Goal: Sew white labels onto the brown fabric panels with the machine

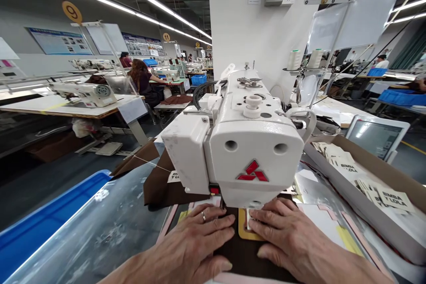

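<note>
Left hand lies flat, fingers together and extended, pressing down on the dark brown fabric on the counter, gripping nothing; a ring shows on one finger. Right hand lies likewise flat and ungripped on the same fabric, its fingertips at the tan template directly beneath the head of the white sewing machine. Cardboard tray of printed labels sits to the right; blue bin stands at the left edge.
</note>
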Demonstrator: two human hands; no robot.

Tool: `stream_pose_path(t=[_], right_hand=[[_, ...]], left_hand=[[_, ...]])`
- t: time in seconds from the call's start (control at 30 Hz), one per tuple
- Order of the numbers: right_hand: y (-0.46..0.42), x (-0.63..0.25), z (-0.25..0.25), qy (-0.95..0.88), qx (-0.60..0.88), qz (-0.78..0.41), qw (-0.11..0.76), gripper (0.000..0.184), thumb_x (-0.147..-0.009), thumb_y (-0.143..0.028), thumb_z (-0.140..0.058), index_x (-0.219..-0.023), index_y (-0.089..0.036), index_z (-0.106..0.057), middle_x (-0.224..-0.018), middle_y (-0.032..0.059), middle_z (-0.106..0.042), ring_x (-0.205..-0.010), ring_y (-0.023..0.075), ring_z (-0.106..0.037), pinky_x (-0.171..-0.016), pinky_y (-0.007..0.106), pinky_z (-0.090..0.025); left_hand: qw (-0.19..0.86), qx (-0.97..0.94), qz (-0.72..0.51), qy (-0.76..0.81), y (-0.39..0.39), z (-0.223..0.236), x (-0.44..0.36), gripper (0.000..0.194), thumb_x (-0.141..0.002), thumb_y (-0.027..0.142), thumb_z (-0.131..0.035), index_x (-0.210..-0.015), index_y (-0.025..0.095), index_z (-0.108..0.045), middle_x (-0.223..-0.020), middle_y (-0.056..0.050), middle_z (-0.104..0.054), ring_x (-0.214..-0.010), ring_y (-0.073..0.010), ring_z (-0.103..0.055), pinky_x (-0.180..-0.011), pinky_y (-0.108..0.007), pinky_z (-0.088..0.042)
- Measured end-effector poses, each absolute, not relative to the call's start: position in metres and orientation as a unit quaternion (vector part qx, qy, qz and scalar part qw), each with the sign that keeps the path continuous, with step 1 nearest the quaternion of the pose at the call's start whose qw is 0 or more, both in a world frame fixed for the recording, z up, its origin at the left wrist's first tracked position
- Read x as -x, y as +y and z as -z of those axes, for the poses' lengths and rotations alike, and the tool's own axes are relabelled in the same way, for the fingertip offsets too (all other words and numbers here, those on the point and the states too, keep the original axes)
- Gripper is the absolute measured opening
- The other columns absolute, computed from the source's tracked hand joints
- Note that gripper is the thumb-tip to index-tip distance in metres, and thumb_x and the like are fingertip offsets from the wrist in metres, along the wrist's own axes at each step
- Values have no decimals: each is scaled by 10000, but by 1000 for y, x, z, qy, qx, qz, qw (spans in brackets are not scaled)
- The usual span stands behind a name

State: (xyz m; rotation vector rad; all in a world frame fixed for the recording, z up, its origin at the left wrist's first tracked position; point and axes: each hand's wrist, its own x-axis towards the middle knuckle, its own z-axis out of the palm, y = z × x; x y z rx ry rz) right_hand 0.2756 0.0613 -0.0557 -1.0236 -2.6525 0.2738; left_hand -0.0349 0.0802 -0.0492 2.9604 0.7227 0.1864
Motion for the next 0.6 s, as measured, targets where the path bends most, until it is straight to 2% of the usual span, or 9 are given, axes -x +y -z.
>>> stream_pose_path(t=[0.13, 0.33, 0.43, 0.6], right_hand=[[64, -277, 59, -915, 363, -106, 139, 400, -1095, -461, -591, -1452, -284, -625, -1403, 15, -693, -1208, 248, -608, -1102, 433, -420], [75, -278, 57, -914, 365, -113, 138, 334, -1114, -435, -557, -1398, -283, -647, -1283, 18, -725, -1132, 232, -620, -1049, 409, -421], [81, -278, 54, -915, 363, -108, 142, 290, -1117, -412, -550, -1317, -254, -689, -1210, 27, -739, -1060, 221, -643, -1020, 409, -430], [85, -279, 53, -918, 355, -90, 154, 253, -1122, -365, -537, -1247, -241, -719, -1148, 36, -756, -1059, 213, -655, -992, 396, -444]], left_hand=[[55, -965, -58, 250, 85, 48, 31, 505, -1028, 365, -705, -1500, 246, -573, -1578, -16, -522, -1418, -314, -554, -1233, -456, -439], [76, -957, -60, 273, 93, 49, 29, 475, -1039, 318, -670, -1497, 242, -570, -1560, -29, -551, -1433, -352, -530, -1232, -521, -420], [102, -953, -71, 277, 98, 48, 27, 491, -1035, 279, -660, -1512, 249, -548, -1512, -41, -603, -1443, -334, -516, -1234, -499, -412], [102, -950, -73, 286, 101, 44, 23, 446, -1056, 273, -627, -1496, 231, -562, -1403, -81, -674, -1370, -317, -580, -1187, -468, -448]])
